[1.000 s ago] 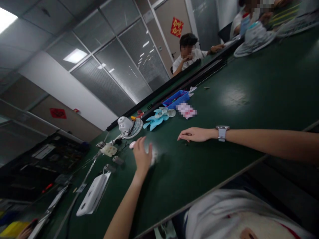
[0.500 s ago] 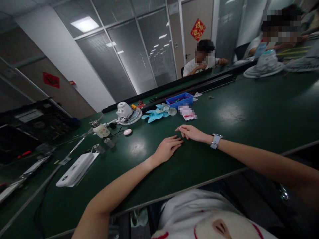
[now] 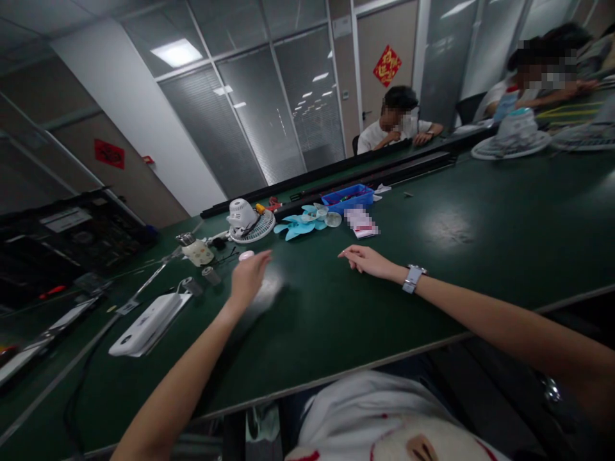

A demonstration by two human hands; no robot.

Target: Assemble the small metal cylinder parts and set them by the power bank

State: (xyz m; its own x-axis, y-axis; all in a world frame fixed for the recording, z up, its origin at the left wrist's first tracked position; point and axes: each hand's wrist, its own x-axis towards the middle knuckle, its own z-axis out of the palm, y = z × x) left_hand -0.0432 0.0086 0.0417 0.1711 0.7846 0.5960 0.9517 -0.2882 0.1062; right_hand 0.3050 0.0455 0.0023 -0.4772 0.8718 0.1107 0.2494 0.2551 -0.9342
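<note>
My left hand (image 3: 250, 276) is raised over the green table (image 3: 307, 333), right beside a pale pink oval object (image 3: 246, 255) that it partly covers. Its fingers are stretched out to the right and I see nothing in them. My right hand (image 3: 368, 261) rests on the table with nothing in it, index finger pointing left and the other fingers loosely bent. A watch is on that wrist. Beyond the hands lie blue fan blades (image 3: 298, 224) and a pink and white packet (image 3: 361, 222).
A white fan part (image 3: 243, 214) stands at the back left, near a bottle (image 3: 198, 251) and two grey cylinders. A white case (image 3: 147, 326) lies at left. Behind the packet is a blue tray (image 3: 350, 198). People sit across the table, near another fan part (image 3: 514, 136).
My left hand has moved left and up, away from my right hand, to beside the oval object. My right hand has stayed nearly in place. The view has shifted slightly.
</note>
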